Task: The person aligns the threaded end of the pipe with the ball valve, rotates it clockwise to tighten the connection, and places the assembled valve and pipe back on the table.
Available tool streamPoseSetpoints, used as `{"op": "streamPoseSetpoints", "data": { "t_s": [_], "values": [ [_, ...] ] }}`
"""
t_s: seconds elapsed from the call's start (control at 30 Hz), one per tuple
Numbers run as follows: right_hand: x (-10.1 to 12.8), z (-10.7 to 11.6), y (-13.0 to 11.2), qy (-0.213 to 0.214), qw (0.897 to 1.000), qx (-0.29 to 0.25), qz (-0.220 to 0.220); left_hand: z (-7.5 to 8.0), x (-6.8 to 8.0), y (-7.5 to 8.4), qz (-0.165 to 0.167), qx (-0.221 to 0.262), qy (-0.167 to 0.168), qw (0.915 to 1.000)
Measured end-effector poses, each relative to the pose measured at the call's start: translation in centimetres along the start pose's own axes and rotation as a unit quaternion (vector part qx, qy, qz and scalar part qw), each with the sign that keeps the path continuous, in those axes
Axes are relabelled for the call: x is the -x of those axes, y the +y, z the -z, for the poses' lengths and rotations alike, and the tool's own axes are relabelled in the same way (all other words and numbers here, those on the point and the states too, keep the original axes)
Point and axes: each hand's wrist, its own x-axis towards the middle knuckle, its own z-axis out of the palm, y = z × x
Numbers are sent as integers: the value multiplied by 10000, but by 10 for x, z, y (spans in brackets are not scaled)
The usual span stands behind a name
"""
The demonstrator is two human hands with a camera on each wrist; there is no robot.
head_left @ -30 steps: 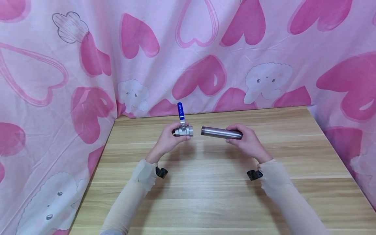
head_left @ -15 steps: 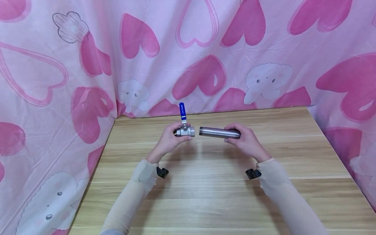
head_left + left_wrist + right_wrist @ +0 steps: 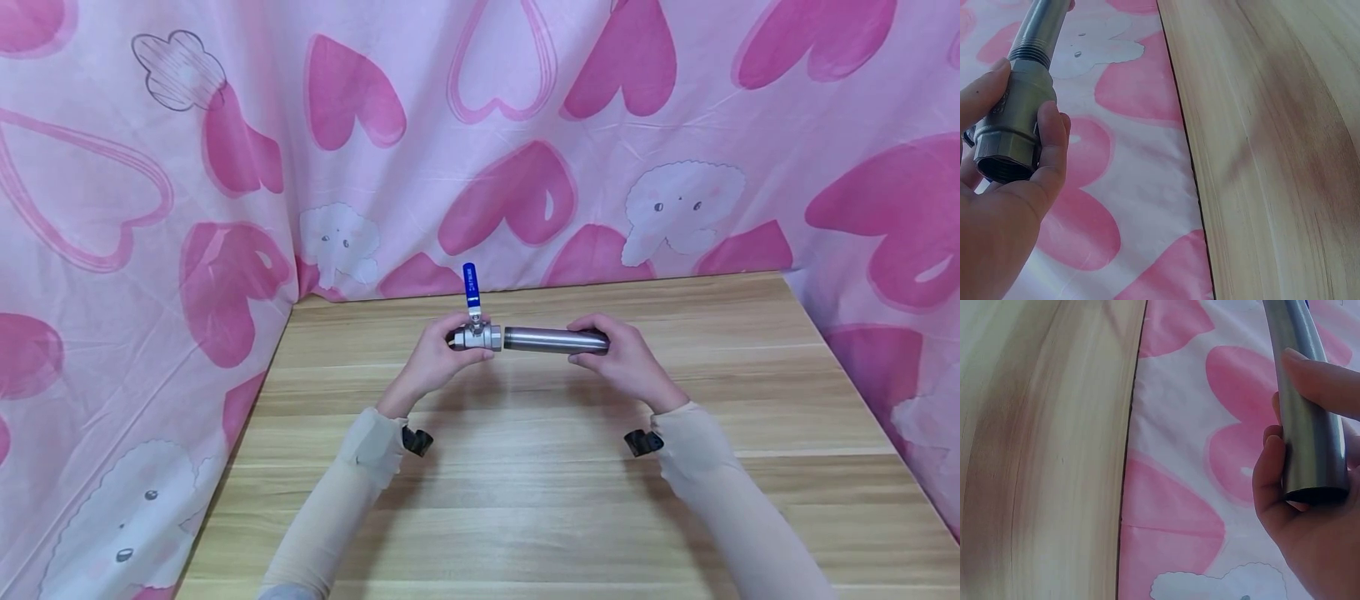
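My left hand [image 3: 437, 357] grips a silver ball valve [image 3: 478, 337] by its body, thumb on one side and fingers on the other. The valve's blue lever handle [image 3: 471, 285] points up and away. In the left wrist view the valve's near threaded opening shows, facing my palm. My right hand [image 3: 626, 357] holds a steel pipe [image 3: 551, 339] near its right end, fingers and thumb curled round it. The pipe's threaded left end [image 3: 1030, 52] lines up with the valve's right opening, right at its rim. Both are held above the table.
The wooden table [image 3: 540, 500] lies beneath both hands. A pink curtain [image 3: 420, 150] with hearts hangs along its back and sides. Small black wrist cameras sit on the left cuff [image 3: 417, 442] and the right cuff [image 3: 642, 443].
The valve has shifted slightly right and the pipe slightly left, so the gap between them has closed to almost nothing. The pipe has also levelled a little. Both grips stay the same.
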Motion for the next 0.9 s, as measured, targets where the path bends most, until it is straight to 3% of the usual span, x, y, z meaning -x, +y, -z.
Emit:
{"op": "streamPoseSetpoints", "data": {
  "t_s": [0.6,0.9],
  "values": [
    [-4,-2,-3,-37,9999,59,109,-1,1,-2,-82,115,37,9999],
    [-4,1,0,-19,9999,-29,149,-5,-1,-2,-139,560,25,9983]
  ]
}}
